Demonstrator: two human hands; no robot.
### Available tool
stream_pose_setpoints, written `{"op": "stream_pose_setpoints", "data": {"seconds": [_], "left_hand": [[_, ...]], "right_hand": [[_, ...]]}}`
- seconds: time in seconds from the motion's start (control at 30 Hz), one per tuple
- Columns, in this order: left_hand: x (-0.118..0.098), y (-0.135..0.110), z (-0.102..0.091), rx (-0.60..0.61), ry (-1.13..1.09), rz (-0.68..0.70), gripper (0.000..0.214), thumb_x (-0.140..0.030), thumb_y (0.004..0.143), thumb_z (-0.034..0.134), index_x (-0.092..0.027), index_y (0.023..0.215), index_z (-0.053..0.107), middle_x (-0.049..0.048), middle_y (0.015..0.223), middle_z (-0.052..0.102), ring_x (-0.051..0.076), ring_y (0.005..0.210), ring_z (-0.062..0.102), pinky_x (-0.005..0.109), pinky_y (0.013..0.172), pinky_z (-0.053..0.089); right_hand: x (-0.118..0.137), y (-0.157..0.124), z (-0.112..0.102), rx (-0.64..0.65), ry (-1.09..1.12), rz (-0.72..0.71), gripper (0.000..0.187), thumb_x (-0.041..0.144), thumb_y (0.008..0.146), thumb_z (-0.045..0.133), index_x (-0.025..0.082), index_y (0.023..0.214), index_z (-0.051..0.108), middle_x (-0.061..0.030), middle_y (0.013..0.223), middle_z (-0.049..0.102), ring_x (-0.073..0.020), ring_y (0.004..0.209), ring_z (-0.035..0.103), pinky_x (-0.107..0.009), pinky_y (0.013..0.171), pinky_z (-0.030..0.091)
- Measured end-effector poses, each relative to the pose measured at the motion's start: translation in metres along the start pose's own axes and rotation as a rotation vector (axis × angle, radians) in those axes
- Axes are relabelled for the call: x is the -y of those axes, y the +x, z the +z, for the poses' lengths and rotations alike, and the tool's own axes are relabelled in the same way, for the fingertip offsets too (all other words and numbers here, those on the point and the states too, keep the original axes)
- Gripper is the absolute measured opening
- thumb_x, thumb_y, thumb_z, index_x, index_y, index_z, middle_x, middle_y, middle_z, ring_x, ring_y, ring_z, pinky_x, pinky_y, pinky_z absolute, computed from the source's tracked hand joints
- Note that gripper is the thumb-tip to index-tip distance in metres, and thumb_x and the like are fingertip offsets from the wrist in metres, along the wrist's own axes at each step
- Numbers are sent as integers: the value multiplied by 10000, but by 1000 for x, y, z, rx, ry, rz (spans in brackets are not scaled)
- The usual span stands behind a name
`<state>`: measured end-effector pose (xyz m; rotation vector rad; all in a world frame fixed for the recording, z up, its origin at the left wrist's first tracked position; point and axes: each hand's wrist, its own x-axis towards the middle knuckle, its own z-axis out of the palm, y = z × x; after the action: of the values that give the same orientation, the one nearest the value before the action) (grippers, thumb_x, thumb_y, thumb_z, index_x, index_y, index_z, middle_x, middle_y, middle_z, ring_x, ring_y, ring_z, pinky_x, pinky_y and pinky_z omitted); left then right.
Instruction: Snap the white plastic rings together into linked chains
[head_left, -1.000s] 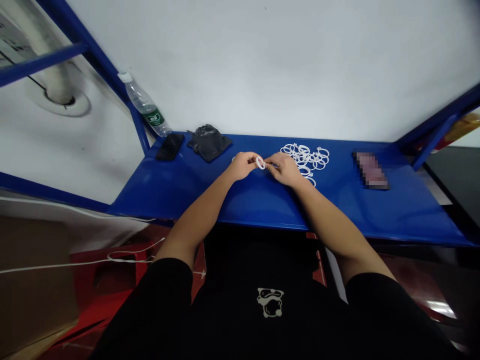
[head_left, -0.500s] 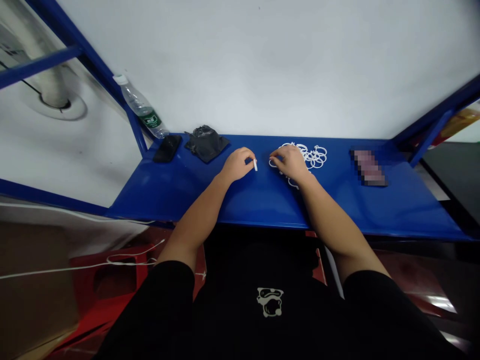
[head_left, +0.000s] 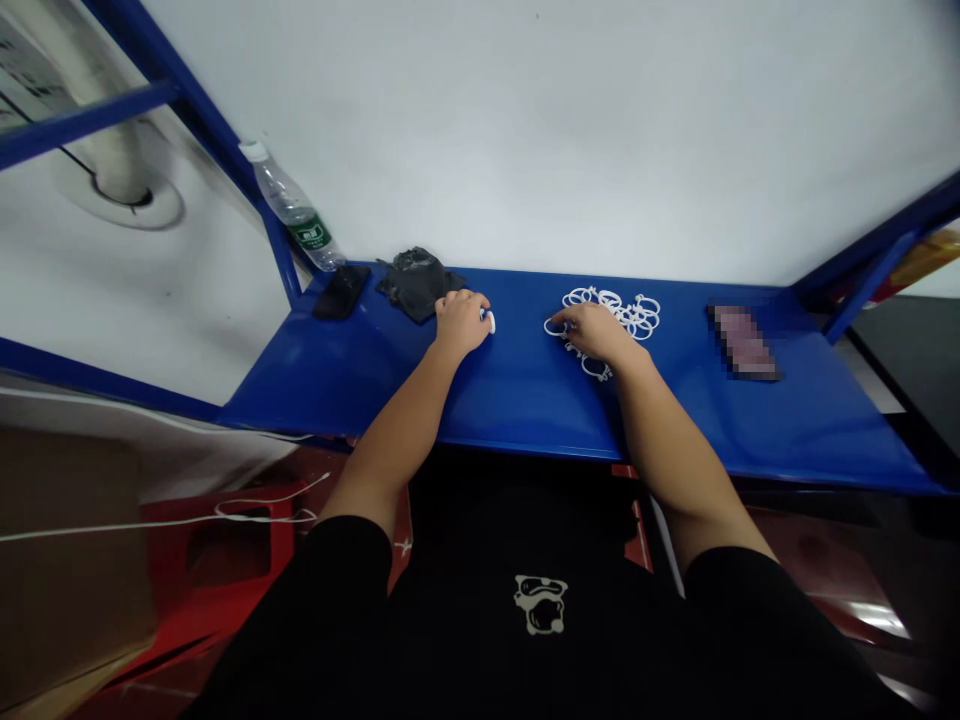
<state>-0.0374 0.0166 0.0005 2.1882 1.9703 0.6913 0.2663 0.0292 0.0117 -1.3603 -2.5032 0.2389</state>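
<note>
My left hand [head_left: 461, 322] is closed on a white plastic ring [head_left: 492, 323], seen nearly edge-on at the fingertips. Just behind that hand lies a dark drawstring pouch [head_left: 414, 283], partly hidden by the fingers. On the right, my right hand [head_left: 592, 328] is bent down over a pile of white curtain rings [head_left: 637, 318] with small eyelets. Its fingertips pinch a ring [head_left: 549, 328] at the pile's left edge. Part of the pile is hidden under the palm, and another ring [head_left: 596, 368] shows by the wrist.
A blue metal shelf [head_left: 517, 400] bears everything, with a white wall behind. A plastic bottle [head_left: 296, 215] leans at the back left beside a black phone [head_left: 341, 291]. A blurred-out pinkish object [head_left: 744, 343] lies at the right. A red stool [head_left: 217, 570] stands below left.
My left hand has moved left and up toward the pouch, and the ring in it has turned. My right hand has come down onto the leftmost ring. The view has shifted slightly.
</note>
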Motion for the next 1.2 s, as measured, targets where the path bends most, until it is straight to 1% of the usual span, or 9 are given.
{"op": "stream_pose_setpoints", "data": {"seconds": [0.13, 0.23, 0.37, 0.47, 0.6, 0.73, 0.83, 1.0, 1.2], "left_hand": [[-4, -2, -6, 24, 17, -28, 299, -221, 1044, 720, -271, 1331, 784, 143, 1453, 736, 401, 1395, 601, 592, 1225, 419], [-8, -4, -9, 33, 20, -38, 323, -242, 1052, 722, -279, 1370, 765, 130, 1476, 731, 393, 1413, 598, 580, 1241, 416], [-10, -5, -10, 29, 5, -37, 314, -239, 1065, 707, -281, 1372, 756, 117, 1481, 735, 377, 1422, 610, 564, 1262, 423], [-12, -4, -7, -43, -69, 6, 262, -241, 1081, 688, -282, 1326, 770, 107, 1457, 756, 366, 1394, 638, 558, 1242, 454], [-15, -4, 1, -107, -200, 144, 218, -217, 1064, 700, -254, 1253, 802, 111, 1372, 797, 347, 1315, 687, 531, 1179, 512], [-20, -6, 6, -21, -279, 336, 203, -259, 1061, 724, -248, 1232, 834, 89, 1240, 838, 301, 1203, 732, 471, 1129, 556], [-24, -9, 5, 43, -295, 424, 160, -295, 1076, 728, -255, 1154, 862, 74, 1145, 856, 282, 1109, 751, 453, 1075, 575], [-28, -14, 3, 40, -300, 479, 221, -319, 1123, 667, -260, 1056, 870, 77, 1089, 859, 274, 1056, 755, 447, 1037, 579], [-30, -15, 8, 5, -258, 528, 251, -294, 1112, 647, -251, 948, 831, 81, 1040, 845, 266, 999, 737, 448, 984, 578]], "right_hand": [[-1, 0, 3, 21, -3, 3, 539, 61, 888, 576, 261, 1274, 894, -102, 1156, 877, -321, 1121, 769, -539, 1047, 605], [4, 1, 4, 15, -2, -11, 487, 104, 949, 569, 258, 1286, 884, -106, 1125, 868, -318, 1086, 766, -536, 1036, 595], [16, 1, 5, -19, 70, -61, 485, 123, 1010, 534, 241, 1359, 850, -123, 1225, 844, -308, 1130, 758, -509, 1074, 581], [24, 1, 4, -83, 126, -85, 484, 143, 1037, 530, 255, 1397, 832, -131, 1256, 822, -320, 1159, 747, -513, 1083, 580], [34, 2, 3, -142, 187, -103, 398, 236, 1081, 552, 304, 1342, 846, -105, 1216, 825, -325, 1138, 747, -526, 1070, 582], [43, 1, 4, -153, 236, -107, 343, 323, 1105, 563, 288, 1271, 861, -93, 1197, 842, -303, 1103, 756, -480, 1035, 581], [48, 0, 8, -180, 285, -129, 360, 346, 1117, 545, 265, 1253, 868, -107, 1184, 855, -297, 1076, 765, -461, 1014, 584], [52, -2, 12, -213, 335, -153, 375, 341, 1099, 529, 224, 1201, 871, -137, 1165, 863, -307, 1049, 779, -457, 986, 592], [53, -4, 9, -190, 355, -107, 319, 325, 1070, 545, 219, 1114, 842, -108, 1064, 862, -284, 960, 770, -432, 940, 591]]}}
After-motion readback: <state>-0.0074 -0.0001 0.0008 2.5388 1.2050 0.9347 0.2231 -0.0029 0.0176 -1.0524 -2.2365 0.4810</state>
